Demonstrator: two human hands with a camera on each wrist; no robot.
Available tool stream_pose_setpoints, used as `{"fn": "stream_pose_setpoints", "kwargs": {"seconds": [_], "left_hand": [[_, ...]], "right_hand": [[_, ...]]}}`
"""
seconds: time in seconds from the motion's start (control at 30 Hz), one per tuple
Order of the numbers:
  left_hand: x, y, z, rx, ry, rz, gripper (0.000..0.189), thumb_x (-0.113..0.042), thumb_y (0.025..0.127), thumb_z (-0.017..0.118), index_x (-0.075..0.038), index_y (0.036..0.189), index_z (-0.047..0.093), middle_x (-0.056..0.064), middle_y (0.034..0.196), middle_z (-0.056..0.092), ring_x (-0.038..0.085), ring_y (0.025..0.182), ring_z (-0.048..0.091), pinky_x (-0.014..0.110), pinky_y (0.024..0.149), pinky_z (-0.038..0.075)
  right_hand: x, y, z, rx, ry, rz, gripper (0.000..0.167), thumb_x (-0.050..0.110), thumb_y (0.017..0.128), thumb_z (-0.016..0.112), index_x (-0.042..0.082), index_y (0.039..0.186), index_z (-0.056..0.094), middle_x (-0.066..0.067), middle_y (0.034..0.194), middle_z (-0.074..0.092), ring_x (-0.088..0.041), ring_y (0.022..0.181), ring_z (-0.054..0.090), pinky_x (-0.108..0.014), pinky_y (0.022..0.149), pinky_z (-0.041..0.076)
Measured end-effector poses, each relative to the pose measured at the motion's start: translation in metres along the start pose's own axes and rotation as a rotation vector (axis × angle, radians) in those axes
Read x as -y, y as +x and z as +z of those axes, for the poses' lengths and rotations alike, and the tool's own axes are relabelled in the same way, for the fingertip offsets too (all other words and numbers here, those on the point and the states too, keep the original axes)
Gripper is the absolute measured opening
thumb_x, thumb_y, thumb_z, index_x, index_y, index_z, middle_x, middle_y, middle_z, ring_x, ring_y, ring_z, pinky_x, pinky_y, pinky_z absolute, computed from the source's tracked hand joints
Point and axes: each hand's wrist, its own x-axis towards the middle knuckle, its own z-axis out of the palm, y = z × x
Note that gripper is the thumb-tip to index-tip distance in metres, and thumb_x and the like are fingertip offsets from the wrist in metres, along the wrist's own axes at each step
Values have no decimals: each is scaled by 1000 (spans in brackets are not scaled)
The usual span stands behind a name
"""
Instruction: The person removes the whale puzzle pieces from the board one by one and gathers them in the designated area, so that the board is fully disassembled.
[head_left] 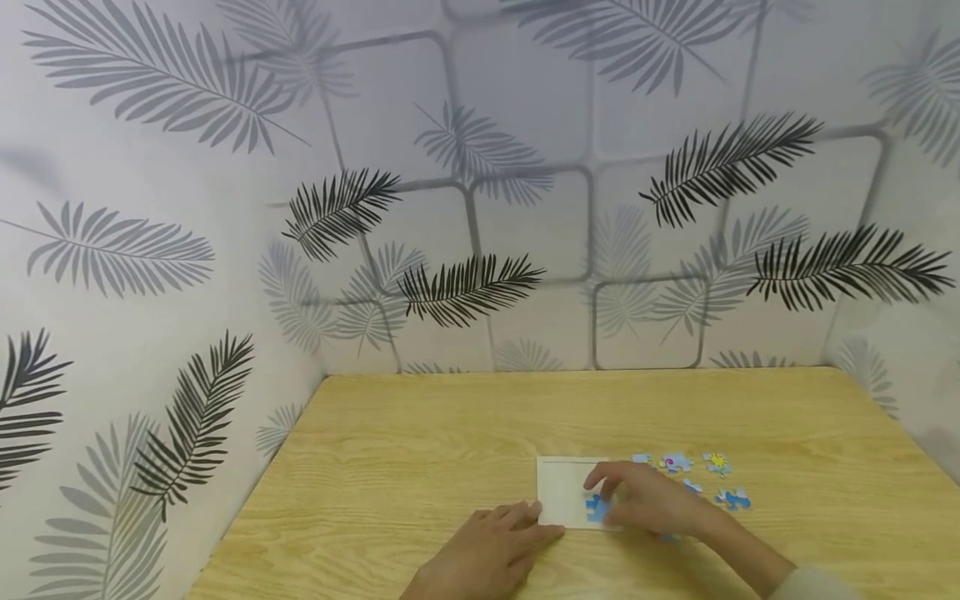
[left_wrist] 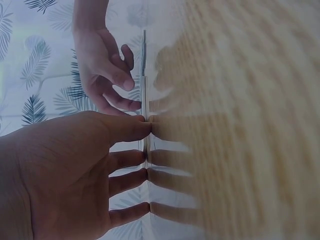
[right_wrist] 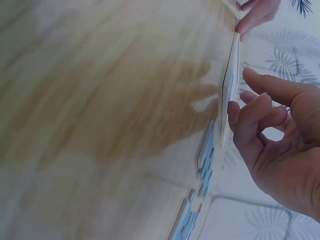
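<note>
A white puzzle frame (head_left: pixel 561 493) lies flat on the wooden table, with a blue jigsaw piece (head_left: pixel 596 507) in its lower right part. My left hand (head_left: pixel 491 552) rests at the frame's lower left corner, and in the left wrist view its thumb and straight fingers (left_wrist: pixel 127 159) touch the frame's edge. Over the frame's right side is my right hand (head_left: pixel 663 502), beside the blue piece. The right wrist view shows its fingers (right_wrist: pixel 252 112) loosely bent, a fingertip at the frame, the thumb apart and nothing pinched.
Several loose jigsaw pieces lie right of the frame, among them one with a pink spot (head_left: pixel 677 462), one with a yellow sun (head_left: pixel 717 462) and a blue one (head_left: pixel 733 498). Some are partly hidden by the right hand. A leaf-patterned wall (head_left: pixel 525 325) stands behind the table (head_left: pixel 420 433).
</note>
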Motion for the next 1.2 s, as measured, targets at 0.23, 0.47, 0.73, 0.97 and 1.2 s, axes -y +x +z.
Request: {"fn": "stream_pose_setpoints", "kwargs": {"seconds": [0.23, 0.47, 0.73, 0.97, 1.2], "left_hand": [[3, -2, 1, -36, 22, 42, 46, -27, 109, 54, -36, 155, 50, 3, 159, 48, 23, 143, 49, 50, 108, 49], [4, -2, 2, -51, 23, 53, 47, -25, 108, 57, -35, 154, 51, 4, 158, 50, 24, 142, 51, 51, 106, 50], [4, -1, 3, -44, 7, 43, 47, -26, 109, 55, -35, 154, 51, 4, 159, 49, 23, 144, 49, 50, 108, 49], [2, 0, 1, -29, -6, 25, 46, -25, 109, 53, -35, 155, 50, 4, 160, 47, 23, 145, 48, 50, 109, 48], [1, 2, 1, 20, -34, -23, 46, -30, 110, 52, -41, 154, 48, -3, 162, 45, 20, 147, 44, 50, 112, 45]], "right_hand": [[4, 7, 6, -14, -162, -44, 36, 5, 84, 83, 7, 116, 67, -11, 106, 66, -15, 86, 58, -27, 71, 53], [6, 6, 7, -6, -109, -47, 30, 4, 86, 81, 10, 113, 67, -12, 108, 59, -20, 85, 54, -25, 71, 48], [1, 8, 8, -11, -60, -78, 27, -3, 88, 74, 14, 109, 70, -10, 101, 63, -17, 82, 57, -22, 68, 51], [-3, 4, 4, -38, -22, -137, 17, 3, 96, 70, 11, 111, 72, -5, 89, 69, -9, 78, 60, -25, 68, 55], [-12, -16, -10, -54, 36, -121, 16, 13, 103, 65, 9, 118, 66, -1, 91, 63, -11, 81, 59, -26, 75, 56]]}}
